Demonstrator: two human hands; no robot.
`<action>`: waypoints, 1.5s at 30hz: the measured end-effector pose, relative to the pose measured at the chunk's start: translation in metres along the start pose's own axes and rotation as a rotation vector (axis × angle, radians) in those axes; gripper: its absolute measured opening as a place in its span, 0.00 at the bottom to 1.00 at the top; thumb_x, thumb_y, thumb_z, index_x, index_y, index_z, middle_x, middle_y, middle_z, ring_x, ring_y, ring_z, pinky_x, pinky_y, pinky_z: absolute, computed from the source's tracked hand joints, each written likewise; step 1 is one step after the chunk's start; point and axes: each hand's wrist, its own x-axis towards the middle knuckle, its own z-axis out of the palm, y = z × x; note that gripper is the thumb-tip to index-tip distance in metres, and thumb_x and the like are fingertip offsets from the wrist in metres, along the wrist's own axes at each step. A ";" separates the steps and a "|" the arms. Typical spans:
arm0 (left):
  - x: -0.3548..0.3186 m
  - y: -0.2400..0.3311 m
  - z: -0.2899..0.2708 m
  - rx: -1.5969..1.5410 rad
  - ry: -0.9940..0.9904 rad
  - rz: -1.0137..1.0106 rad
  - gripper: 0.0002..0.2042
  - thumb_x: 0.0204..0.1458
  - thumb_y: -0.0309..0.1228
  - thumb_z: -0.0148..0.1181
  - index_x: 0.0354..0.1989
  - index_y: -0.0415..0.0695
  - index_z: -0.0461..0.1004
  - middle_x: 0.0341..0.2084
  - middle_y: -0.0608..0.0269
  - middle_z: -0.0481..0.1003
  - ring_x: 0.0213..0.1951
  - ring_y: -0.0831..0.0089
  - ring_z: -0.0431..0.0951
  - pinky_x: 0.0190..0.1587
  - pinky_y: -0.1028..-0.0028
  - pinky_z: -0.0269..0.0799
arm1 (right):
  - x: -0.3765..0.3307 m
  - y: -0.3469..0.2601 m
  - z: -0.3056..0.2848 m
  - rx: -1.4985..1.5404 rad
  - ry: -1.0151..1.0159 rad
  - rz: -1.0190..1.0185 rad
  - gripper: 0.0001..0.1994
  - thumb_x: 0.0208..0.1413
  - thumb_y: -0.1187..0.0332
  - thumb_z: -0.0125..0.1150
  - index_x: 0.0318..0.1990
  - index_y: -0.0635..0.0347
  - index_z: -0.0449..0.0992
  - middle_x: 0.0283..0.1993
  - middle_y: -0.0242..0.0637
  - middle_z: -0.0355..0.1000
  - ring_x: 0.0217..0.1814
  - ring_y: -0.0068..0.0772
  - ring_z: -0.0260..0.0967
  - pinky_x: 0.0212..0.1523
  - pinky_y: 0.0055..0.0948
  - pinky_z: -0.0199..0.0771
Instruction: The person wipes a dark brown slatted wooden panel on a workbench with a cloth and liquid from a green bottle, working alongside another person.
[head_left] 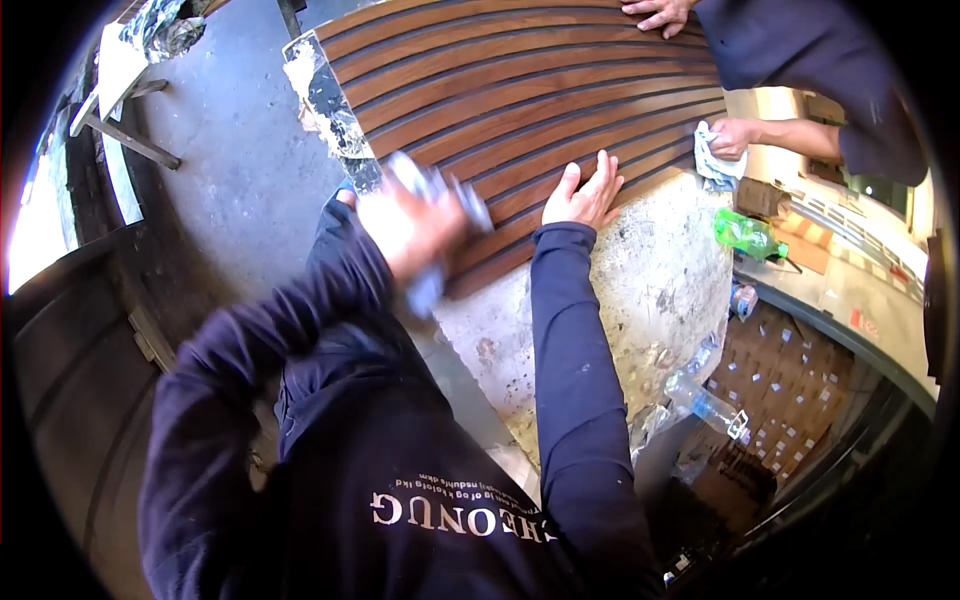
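Observation:
A brown slatted wood panel (520, 95) with dark grooves lies across a worn, stained table top (640, 270). My left hand (405, 225), smeared by motion, is closed on a pale blue and white cloth (425, 290) over the panel's near left end. The cloth bulges out above and below the fingers. My right hand (583, 195) rests on the panel's near edge, fingers stretched out and nothing in them. Across the panel, another person's hand (733, 138) grips a light cloth (715, 165) at the right end; that person's other hand (660, 12) lies on the far edge.
Right of the table are a green plastic bottle (745, 235) and a clear plastic bottle (705, 405). A brown board dotted with pale bits (785, 385) lies lower right. Far left stands a wooden trestle (130, 135) on the grey floor (235, 120). Torn wrapping (325, 100) covers the table's left corner.

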 end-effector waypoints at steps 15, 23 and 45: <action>0.028 -0.089 -0.031 0.405 0.334 -0.155 0.15 0.45 0.30 0.54 0.44 0.46 0.66 0.16 0.58 0.71 0.19 0.61 0.76 0.17 0.60 0.71 | -0.001 -0.015 -0.002 0.046 -0.001 -0.006 0.24 0.59 0.55 0.47 0.62 0.49 0.60 0.67 0.40 0.55 0.70 0.53 0.46 0.64 0.60 0.43; 0.022 -0.354 -0.096 -0.488 1.107 -0.519 0.09 0.49 0.34 0.57 0.35 0.43 0.74 0.34 0.50 0.78 0.37 0.56 0.78 0.38 0.59 0.71 | -0.008 -0.043 0.012 0.161 -0.050 -0.137 0.25 0.58 0.60 0.50 0.61 0.58 0.59 0.65 0.49 0.55 0.69 0.54 0.46 0.67 0.52 0.42; -0.087 0.060 -0.009 -0.522 0.173 0.027 0.11 0.54 0.35 0.43 0.38 0.43 0.69 0.23 0.49 0.75 0.23 0.56 0.78 0.26 0.61 0.74 | -0.047 -0.017 -0.002 0.269 -0.019 -0.273 0.24 0.58 0.63 0.49 0.60 0.60 0.59 0.66 0.53 0.52 0.70 0.59 0.42 0.68 0.50 0.41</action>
